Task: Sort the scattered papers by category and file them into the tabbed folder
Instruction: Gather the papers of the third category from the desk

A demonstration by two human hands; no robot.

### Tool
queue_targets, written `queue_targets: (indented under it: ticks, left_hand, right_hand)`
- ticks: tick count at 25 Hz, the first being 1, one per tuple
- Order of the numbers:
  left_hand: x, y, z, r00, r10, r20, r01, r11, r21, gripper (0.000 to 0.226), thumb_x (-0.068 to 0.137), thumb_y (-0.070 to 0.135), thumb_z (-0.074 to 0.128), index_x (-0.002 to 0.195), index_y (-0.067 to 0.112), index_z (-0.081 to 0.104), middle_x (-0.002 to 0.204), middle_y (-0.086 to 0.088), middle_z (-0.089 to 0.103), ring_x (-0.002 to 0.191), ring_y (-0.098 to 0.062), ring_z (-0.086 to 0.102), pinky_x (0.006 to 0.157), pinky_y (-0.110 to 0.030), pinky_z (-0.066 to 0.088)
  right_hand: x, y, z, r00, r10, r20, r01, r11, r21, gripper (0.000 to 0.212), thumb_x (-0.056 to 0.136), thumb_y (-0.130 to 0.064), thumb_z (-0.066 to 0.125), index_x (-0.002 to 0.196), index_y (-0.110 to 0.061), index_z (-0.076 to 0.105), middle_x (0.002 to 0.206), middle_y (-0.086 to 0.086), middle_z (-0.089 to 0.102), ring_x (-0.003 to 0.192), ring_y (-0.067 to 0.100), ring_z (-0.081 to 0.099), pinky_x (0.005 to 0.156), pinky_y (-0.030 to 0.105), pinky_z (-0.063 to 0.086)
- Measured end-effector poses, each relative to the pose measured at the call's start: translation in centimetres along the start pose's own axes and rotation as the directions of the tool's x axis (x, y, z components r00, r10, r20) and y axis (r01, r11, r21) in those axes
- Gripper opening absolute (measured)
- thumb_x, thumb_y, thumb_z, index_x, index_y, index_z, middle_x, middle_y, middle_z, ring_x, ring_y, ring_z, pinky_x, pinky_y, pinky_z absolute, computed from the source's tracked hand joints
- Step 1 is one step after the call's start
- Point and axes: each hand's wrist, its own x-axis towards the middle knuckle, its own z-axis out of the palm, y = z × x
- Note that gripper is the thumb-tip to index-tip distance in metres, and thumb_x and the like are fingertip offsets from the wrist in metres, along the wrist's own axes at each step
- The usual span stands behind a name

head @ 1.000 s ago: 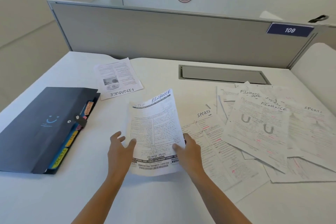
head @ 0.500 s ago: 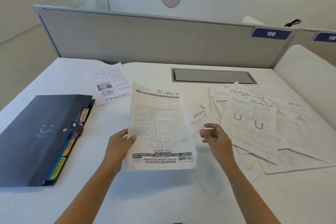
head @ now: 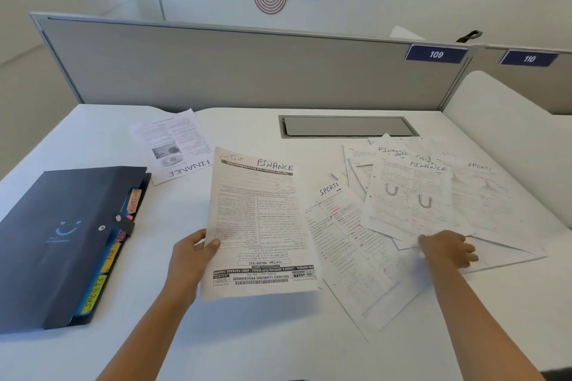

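Your left hand [head: 193, 260] pinches a FINANCE sheet [head: 258, 226] by its left edge, thumb on top, and lifts it off the counter [head: 247, 346]. Your right hand [head: 445, 249] is down on the loose pile [head: 433, 204], fingers curled over the near edge of a second FINANCE page [head: 411, 195]; whether it has actually gripped that page, you cannot tell.

The pile sits right of centre, sheets overlapping and fanned, headed SPORTS or FINANCE by hand. One long SPORTS sheet [head: 349, 241] lies between the held sheet and the pile, partly tucked under it.

A single FINANCE page [head: 173, 145] lies apart at the back left, turned the other way round. It looks like the start of a category stack.

The folder [head: 62, 241] lies closed on the left, well apart from the pile, coloured tabs showing along its right edge; SPORTS reads clearly on one.

Progress: early. One sheet set aside, one in hand, most of the pile unsorted. No sheet can be seen going into the folder, and it is shut. Sorting is underway and filing is all left to do.

Change from a second ago: both hands then held the sheet by its bottom edge. Since then the right has let go and crossed to the pile, leaving the left to carry the sheet alone, more upright.
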Motion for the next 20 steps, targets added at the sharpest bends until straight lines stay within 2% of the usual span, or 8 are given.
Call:
queue_targets:
  ticks: [5,8,10,12,14,16,18,20]
  left_hand:
    - [0.1,-0.3,0.0,1.000,-0.011,-0.001,0.011,1.000,0.023,0.023,0.092,0.003,0.055,0.104,0.022,0.060,0.090,-0.001,0.071,0.082,-0.029,0.069,0.077,-0.045,0.056]
    - [0.3,-0.8,0.1,1.000,-0.023,-0.014,0.024,0.999,0.025,0.022,0.091,0.003,0.055,0.102,0.022,0.061,0.090,-0.002,0.071,0.082,-0.030,0.069,0.080,-0.047,0.055]
    - [0.6,-1.2,0.1,0.999,-0.033,-0.024,0.034,0.999,0.038,0.021,0.091,0.003,0.055,0.101,0.021,0.061,0.089,-0.002,0.071,0.081,-0.030,0.069,0.080,-0.047,0.055]
    - [0.9,-1.6,0.2,0.998,-0.049,-0.026,0.050,0.998,0.047,0.021,0.091,0.003,0.056,0.102,0.020,0.062,0.089,-0.004,0.072,0.082,-0.031,0.069,0.080,-0.049,0.055]
    - [1.3,-2.1,0.4,0.998,-0.060,-0.029,0.062,0.996,0.067,0.021,0.091,0.003,0.056,0.104,0.017,0.064,0.091,-0.006,0.072,0.083,-0.032,0.069,0.081,-0.050,0.055]
    - [1.7,-2.6,0.7,0.997,-0.069,-0.041,0.073,0.994,0.085,0.020,0.090,0.004,0.057,0.103,0.017,0.065,0.092,-0.006,0.072,0.083,-0.032,0.069,0.082,-0.051,0.055]
    - [2.0,-3.1,1.0,0.996,-0.074,-0.057,0.079,0.991,0.105,0.018,0.090,0.008,0.058,0.100,0.021,0.065,0.094,-0.006,0.073,0.083,-0.031,0.070,0.083,-0.052,0.054]
    - [2.2,-3.6,1.2,0.995,-0.081,-0.062,0.087,0.989,0.121,0.015,0.089,0.013,0.060,0.101,0.020,0.066,0.095,-0.006,0.074,0.083,-0.030,0.070,0.083,-0.052,0.054]
  right_hand:
    - [0.2,-0.5,-0.8,0.996,0.046,0.077,-0.047,0.999,0.018,0.065,0.074,-0.017,0.077,0.123,0.008,0.040,0.131,0.028,0.041,0.122,0.040,0.038,0.103,0.043,0.034]
    - [0.0,0.1,-0.5,0.998,0.027,0.059,-0.038,0.981,0.190,0.048,0.085,-0.005,0.061,0.127,0.009,0.044,0.129,0.029,0.050,0.122,0.043,0.044,0.100,0.046,0.039]
    - [-0.8,0.6,-0.2,0.998,0.028,0.055,-0.050,0.884,0.464,0.036,0.087,0.004,0.049,0.123,0.006,0.054,0.124,0.027,0.057,0.114,0.043,0.055,0.092,0.046,0.049]
    - [-2.6,0.6,-0.2,0.990,0.051,0.130,-0.128,0.704,0.698,0.032,0.086,0.007,0.049,0.116,0.003,0.061,0.116,0.019,0.064,0.101,0.037,0.064,0.085,0.044,0.056]
    - [-5.0,0.3,-0.2,0.974,0.004,0.228,-0.192,0.551,0.812,0.026,0.087,0.005,0.054,0.111,0.003,0.063,0.109,0.014,0.064,0.093,0.030,0.066,0.082,0.041,0.058]
    - [-7.6,0.0,0.2,0.948,-0.099,0.304,-0.221,0.483,0.847,0.021,0.088,0.005,0.056,0.107,0.004,0.063,0.109,0.014,0.064,0.092,0.027,0.066,0.084,0.041,0.057]
    - [-10.3,0.2,0.9,0.908,-0.224,0.354,-0.182,0.551,0.814,0.011,0.088,0.003,0.057,0.091,-0.004,0.066,0.101,0.012,0.067,0.089,0.025,0.066,0.085,0.042,0.056]
    - [-13.2,0.5,1.5,0.860,-0.321,0.397,-0.105,0.649,0.753,0.019,0.089,0.000,0.057,0.078,-0.014,0.064,0.088,0.005,0.068,0.082,0.023,0.068,0.082,0.041,0.058]
